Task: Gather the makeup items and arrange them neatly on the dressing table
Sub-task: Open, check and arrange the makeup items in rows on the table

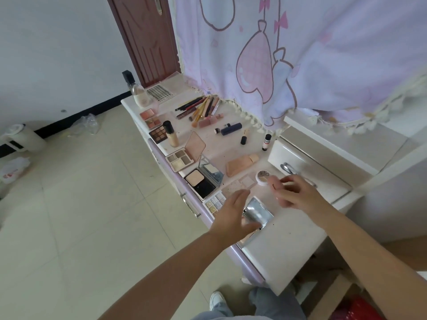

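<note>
Counting hands: two, both over the near end of the bench (284, 245).
Left hand: the left hand (233, 215) hovers with fingers (240, 197) straight and spread, gripping nothing.
Silver compact: one silver compact (258, 213) lies flat just right of the left hand, its near-left corner hidden by the thumb; whether the thumb touches it I cannot tell.
Right hand: the right hand (298, 192) has loosely curled fingers (276, 181); blur hides whether the tips hold anything.
Round pot: one small white round pot (263, 177) sits opened beside the right fingertips, lid raised behind it, contact unclear.
Glitter palette: one glitter palette (215, 204) lies at the bench edge, left of the left hand.
Powder compacts: two open powder compacts, a black one (201, 181) and a pink four-pan one (180, 160), lids raised toward the far right.
Peach tube: one peach tube (240, 166) lies flat, long axis near-left to far-right, cap at the far end.
Foundation bottle: one foundation bottle (172, 135) stands upright, black cap on top.
Small palettes: three small palettes (153, 122) lie in a row along the left edge.
Brushes and pencils: a fanned bundle of brushes and pencils (198, 107), too tightly packed to count, long axes near-left to far-right.
Glass bottle: one glass bottle (138, 93) stands at the far corner.
</note>
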A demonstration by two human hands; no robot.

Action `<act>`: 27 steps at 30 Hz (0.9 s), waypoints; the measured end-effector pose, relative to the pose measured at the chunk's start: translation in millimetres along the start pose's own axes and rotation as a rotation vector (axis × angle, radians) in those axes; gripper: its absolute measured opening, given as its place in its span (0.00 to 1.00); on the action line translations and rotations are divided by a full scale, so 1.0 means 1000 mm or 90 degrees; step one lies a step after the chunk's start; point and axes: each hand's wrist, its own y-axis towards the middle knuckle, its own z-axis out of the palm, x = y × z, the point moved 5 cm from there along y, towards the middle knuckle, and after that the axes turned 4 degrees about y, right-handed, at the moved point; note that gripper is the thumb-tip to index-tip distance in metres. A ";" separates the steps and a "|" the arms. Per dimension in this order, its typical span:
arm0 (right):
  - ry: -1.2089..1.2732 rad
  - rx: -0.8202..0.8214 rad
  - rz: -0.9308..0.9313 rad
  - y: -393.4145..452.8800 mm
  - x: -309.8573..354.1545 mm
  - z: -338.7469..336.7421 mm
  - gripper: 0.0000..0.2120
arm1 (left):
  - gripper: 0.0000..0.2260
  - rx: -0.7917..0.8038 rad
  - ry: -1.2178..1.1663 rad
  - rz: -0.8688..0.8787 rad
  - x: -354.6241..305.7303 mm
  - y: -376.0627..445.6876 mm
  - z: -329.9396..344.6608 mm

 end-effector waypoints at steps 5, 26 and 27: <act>0.085 0.113 0.022 -0.023 0.015 0.037 0.10 | 0.39 -0.063 -0.065 0.061 -0.023 -0.004 -0.016; 0.102 0.181 0.192 -0.055 -0.035 0.069 0.16 | 0.30 -0.050 -0.201 0.068 0.000 -0.052 -0.007; 0.108 0.183 0.194 -0.056 -0.038 0.068 0.16 | 0.29 -0.045 -0.204 0.077 -0.001 -0.052 -0.007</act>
